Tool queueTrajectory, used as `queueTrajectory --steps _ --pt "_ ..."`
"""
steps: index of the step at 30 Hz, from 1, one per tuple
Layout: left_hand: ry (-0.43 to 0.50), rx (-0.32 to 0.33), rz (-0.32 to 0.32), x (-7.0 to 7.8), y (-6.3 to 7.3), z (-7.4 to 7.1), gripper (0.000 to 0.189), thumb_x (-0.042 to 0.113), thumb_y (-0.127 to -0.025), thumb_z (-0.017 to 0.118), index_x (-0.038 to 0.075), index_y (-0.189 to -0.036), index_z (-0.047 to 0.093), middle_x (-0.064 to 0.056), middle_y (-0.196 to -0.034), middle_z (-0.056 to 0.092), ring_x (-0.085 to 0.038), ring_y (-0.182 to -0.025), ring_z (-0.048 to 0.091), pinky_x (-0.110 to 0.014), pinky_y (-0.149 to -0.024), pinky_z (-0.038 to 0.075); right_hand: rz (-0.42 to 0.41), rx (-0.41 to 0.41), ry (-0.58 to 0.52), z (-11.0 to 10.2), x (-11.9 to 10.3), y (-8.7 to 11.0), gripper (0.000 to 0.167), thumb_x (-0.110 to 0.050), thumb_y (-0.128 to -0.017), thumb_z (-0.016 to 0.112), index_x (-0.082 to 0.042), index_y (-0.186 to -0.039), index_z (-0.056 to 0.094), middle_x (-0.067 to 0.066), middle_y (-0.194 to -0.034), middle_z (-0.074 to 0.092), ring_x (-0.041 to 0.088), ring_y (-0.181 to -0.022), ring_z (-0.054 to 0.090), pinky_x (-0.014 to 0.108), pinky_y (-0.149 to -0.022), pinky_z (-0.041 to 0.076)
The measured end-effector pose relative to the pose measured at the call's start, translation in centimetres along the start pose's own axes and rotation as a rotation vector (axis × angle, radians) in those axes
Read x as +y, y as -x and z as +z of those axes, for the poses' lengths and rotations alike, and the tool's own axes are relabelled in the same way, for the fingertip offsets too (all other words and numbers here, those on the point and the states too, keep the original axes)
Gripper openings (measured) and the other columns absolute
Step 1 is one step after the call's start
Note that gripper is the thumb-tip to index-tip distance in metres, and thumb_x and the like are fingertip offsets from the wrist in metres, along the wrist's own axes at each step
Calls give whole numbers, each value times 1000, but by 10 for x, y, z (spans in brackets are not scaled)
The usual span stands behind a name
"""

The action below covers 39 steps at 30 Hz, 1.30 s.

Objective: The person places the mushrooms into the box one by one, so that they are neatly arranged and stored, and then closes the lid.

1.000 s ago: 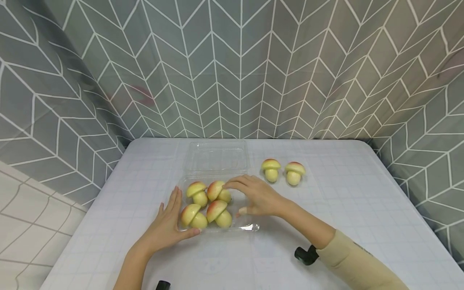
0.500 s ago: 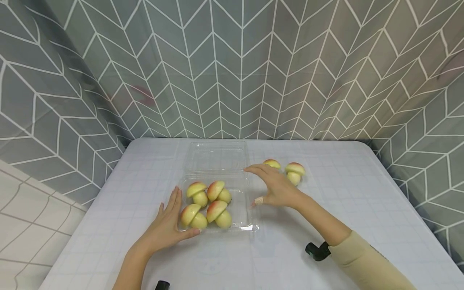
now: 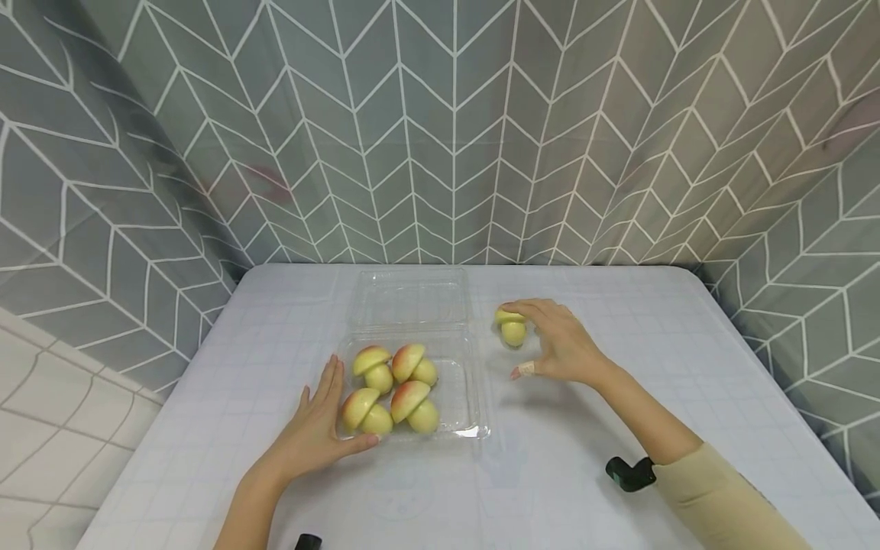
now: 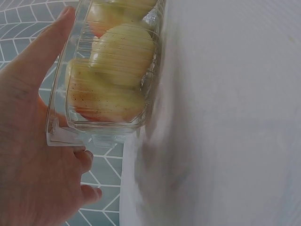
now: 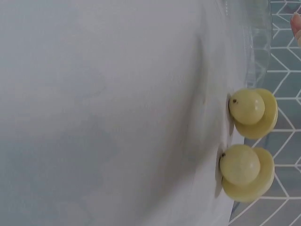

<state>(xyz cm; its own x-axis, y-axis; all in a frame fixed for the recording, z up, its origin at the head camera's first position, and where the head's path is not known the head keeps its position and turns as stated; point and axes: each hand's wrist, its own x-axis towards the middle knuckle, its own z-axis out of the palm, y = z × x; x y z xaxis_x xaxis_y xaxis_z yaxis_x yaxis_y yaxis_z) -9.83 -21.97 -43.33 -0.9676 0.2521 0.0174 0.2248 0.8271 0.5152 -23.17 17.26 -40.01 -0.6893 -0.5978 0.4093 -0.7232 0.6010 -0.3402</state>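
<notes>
A clear plastic clamshell box [image 3: 459,405] lies with its lid [image 3: 412,299] folded back behind it. Several yellow mushroom-shaped pieces with red-tinged caps [image 3: 422,416] fill its left side. My left hand [image 3: 302,435] rests at the box's front left corner, fingers straight along the left wall and thumb along the front. In the left wrist view, the box wall [image 4: 106,125] stands beside that thumb. My right hand [image 3: 564,347], thumb and fingers spread, holds nothing over two loose mushroom-shaped pieces [image 3: 512,333]. The right one is hidden by it in the head view; both show in the right wrist view.
A white patterned cloth covers the table [image 3: 440,496]. Grey curtains [image 3: 440,137] with white zigzag lines hang behind it and at the sides. Black wrist devices [image 3: 630,474] show near both forearms.
My right hand has moved from over the box rightward to the two loose mushroom-shaped pieces. My left hand has stayed at the box corner.
</notes>
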Motion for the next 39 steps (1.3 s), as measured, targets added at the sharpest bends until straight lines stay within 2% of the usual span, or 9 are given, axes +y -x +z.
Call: queueTrajectory --steps 4,11,22,31,39 --pt "-1 2 -1 0 0 1 125 63 -75 70 -8 -150 0 -24 -158 -4 -41 -144 2 -70 -106 7 9 23 1 -5 7 5 103 -42 -48 95 -20 -137 50 2 -135 53 27 -123 47 48 -89 38" --pt "2 4 3 -1 0 2 124 63 -75 71 -8 -150 1 -23 -158 -4 -38 -145 2 -70 -106 7 61 58 21 -13 19 14 101 -42 -48 95 -18 -135 51 4 -133 54 31 -121 47 53 -92 37" --pt "7 2 0 -3 0 2 124 63 -75 70 -7 -151 0 -22 -159 -5 -37 -145 1 -70 -106 6 67 114 40 -14 42 23 103 -43 -46 95 -12 -134 51 9 -129 55 33 -118 49 54 -93 38" --pt "4 2 -3 -2 0 2 125 64 -75 70 -7 -151 0 -23 -159 -4 -38 -145 2 -70 -106 7 83 120 52 -9 52 29 102 -42 -47 95 -13 -134 51 9 -127 56 32 -117 49 53 -89 39" --pt "-5 9 2 -3 0 3 125 62 -75 71 -8 -150 1 -24 -158 -3 -40 -145 2 -70 -106 8 155 124 136 -2 61 33 98 -48 -50 92 -16 -133 51 9 -128 56 34 -115 49 43 -75 34"
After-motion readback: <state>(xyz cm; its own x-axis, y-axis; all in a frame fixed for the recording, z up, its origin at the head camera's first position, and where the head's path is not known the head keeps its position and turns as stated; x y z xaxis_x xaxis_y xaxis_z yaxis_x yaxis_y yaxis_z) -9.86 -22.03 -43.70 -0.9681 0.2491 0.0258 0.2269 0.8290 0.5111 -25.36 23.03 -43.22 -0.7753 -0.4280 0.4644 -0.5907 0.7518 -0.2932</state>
